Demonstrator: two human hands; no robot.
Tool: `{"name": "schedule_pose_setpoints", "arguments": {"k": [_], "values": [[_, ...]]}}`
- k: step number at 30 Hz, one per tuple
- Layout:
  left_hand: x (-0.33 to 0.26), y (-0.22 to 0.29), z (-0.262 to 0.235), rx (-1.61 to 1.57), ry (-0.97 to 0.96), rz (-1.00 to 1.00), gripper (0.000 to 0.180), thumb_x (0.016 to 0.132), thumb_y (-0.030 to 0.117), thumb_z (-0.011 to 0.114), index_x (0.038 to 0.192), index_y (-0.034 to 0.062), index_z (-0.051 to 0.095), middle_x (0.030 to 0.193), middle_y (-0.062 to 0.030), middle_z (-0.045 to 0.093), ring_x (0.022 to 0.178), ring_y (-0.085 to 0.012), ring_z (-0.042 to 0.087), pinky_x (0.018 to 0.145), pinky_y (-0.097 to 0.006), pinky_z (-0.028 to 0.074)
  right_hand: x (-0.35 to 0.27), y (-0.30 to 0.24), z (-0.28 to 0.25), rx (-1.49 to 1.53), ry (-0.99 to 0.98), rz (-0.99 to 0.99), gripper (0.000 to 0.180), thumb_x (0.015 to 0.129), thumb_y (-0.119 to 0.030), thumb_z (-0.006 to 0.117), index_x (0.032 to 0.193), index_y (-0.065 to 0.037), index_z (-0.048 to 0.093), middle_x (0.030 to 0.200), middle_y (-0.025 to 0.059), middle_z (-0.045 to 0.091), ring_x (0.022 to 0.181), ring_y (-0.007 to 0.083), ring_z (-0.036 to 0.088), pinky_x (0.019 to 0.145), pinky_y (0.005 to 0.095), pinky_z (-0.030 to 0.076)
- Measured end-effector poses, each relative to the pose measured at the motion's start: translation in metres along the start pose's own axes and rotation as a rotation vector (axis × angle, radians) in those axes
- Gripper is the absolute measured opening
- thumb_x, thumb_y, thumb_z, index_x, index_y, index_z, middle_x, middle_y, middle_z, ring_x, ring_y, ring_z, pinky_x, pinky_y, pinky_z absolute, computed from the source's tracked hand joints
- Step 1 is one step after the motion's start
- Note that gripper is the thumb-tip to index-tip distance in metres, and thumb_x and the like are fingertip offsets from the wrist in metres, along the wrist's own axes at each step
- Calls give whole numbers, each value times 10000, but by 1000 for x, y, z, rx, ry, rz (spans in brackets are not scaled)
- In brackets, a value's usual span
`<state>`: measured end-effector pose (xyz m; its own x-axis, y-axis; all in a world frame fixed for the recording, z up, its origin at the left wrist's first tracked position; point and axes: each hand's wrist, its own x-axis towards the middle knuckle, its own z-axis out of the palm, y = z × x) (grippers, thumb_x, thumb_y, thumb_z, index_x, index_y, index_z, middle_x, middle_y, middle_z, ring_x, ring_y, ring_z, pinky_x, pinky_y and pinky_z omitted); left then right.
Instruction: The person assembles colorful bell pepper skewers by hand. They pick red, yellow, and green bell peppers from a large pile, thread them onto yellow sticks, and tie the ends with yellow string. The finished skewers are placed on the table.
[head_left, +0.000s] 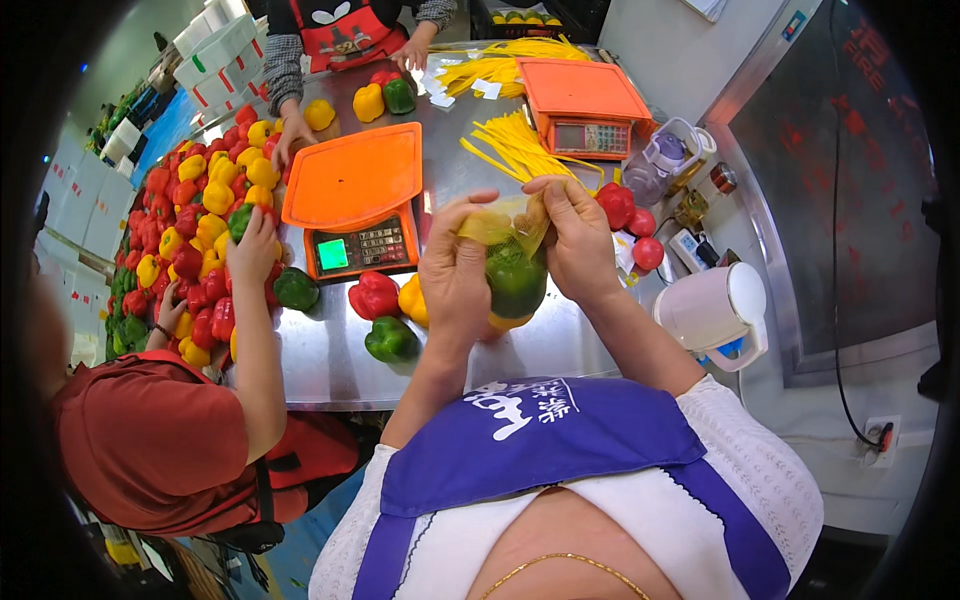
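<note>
Steel worktable (330, 360), one, long, running away from the wearer. Left hand (455, 275): fingers curled, pinching the left edge of a yellow mesh bag (505, 222) at its mouth. Right hand (578, 240): fingers bent, gripping the bag's right edge, thumb on top. Bag held between both hands just above the table's near end, mouth stretched open; a green pepper (516, 282) sits inside it, with something yellow showing beneath. Loose peppers on the table just left of the hands: one red pepper (373, 295), one yellow pepper (411, 299), touching the left hand, and two green ones nearer the edge. Orange scale (352, 190), beyond these, display lit green. Second orange scale (583, 105), farther back right. Bundles of yellow mesh strips (515, 145) between the scales. Pepper heap (195, 230), mixed red, yellow, green, along the left side; a co-worker's hand (252, 250) rests on it. White jug (715, 310), right of the wearer.
</note>
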<state>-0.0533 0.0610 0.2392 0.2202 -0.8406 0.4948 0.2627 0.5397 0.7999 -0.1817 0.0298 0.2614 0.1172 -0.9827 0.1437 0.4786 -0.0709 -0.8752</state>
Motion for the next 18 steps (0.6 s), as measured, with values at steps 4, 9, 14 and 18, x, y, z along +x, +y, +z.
{"name": "schedule_pose_setpoints", "arguments": {"k": [4,9,14,18], "values": [[4,2,-4,-282,-81,-83,124,1017,144,451,1090,64,512,1219,-172,579,1064,-204,600,919,-305,481,6,-2,-6,41,-22,65,245,1018,-241,480,1020,-45,625,756,-36,512,668,44,487,613,195,416],[7,6,-7,-358,-254,-147,119,1030,186,421,1035,84,482,1008,-166,627,989,-196,584,922,-282,440,16,3,-18,0,-75,120,251,1008,-266,501,982,-58,640,778,-8,579,664,33,508,576,187,404],[14,0,-13,-187,-292,-166,150,1035,222,428,994,86,479,728,-18,493,731,-98,447,758,-220,393,22,-5,-16,-106,-157,23,250,1006,-270,507,982,-63,644,797,10,648,625,11,498,532,158,362],[17,4,-3,-12,-182,-249,164,1028,219,457,958,77,499,702,27,435,652,-40,386,589,-203,362,15,-22,-16,-77,-324,83,232,1004,-258,514,956,-65,634,765,-21,595,631,12,490,532,156,357]]}}
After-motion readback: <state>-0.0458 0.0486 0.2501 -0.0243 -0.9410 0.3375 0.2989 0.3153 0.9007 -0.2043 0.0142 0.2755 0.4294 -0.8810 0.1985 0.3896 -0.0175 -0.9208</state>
